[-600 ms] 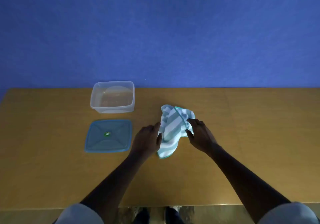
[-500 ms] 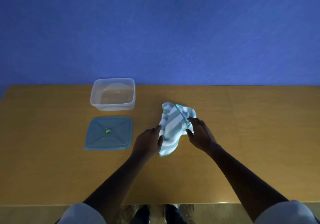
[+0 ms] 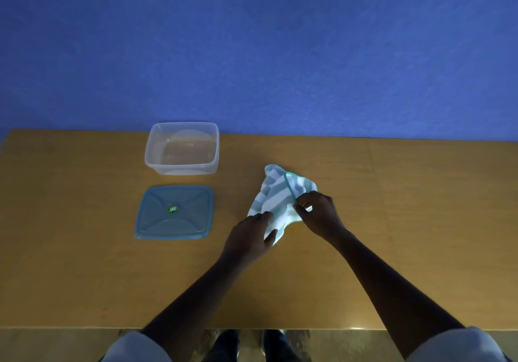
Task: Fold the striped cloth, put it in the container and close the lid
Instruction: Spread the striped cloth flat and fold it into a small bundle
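Observation:
The striped cloth (image 3: 276,197), white with teal stripes and a teal hem, lies crumpled on the wooden table (image 3: 84,263) near the middle. My left hand (image 3: 249,238) grips its near left corner between thumb and fingers. My right hand (image 3: 318,213) pinches the cloth's right edge. The clear plastic container (image 3: 182,148) stands open and empty at the back left, apart from the cloth. Its blue lid (image 3: 174,212) lies flat on the table just in front of it, to the left of my left hand.
A blue wall (image 3: 252,53) rises right behind the table's far edge. The table's near edge (image 3: 84,327) runs across the bottom, with my shoes (image 3: 246,345) and the floor below it.
Both hands have closed on the cloth: the left now grips its near corner, the right has curled its fingers onto the right edge. The cloth's lower part has shifted slightly.

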Action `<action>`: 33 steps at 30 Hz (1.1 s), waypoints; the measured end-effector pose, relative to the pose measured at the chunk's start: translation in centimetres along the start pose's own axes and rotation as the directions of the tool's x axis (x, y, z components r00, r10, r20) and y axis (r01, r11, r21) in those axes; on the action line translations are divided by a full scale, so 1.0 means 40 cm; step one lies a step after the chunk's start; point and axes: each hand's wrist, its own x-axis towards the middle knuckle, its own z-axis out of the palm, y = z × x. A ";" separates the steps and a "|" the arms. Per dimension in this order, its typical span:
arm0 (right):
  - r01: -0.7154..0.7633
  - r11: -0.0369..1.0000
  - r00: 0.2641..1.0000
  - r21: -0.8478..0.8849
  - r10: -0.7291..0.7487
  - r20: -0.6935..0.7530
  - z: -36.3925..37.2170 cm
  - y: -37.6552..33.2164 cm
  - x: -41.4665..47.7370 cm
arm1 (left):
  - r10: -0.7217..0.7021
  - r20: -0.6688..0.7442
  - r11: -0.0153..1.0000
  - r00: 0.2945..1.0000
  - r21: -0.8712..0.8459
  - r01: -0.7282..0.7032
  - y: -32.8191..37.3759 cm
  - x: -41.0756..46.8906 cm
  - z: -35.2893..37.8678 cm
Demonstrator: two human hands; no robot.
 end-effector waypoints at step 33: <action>0.008 0.538 0.992 0.843 0.099 -0.072 -0.445 -0.496 -0.003 | -0.026 -0.487 0.941 0.873 -0.306 -0.142 0.077 0.081 -0.332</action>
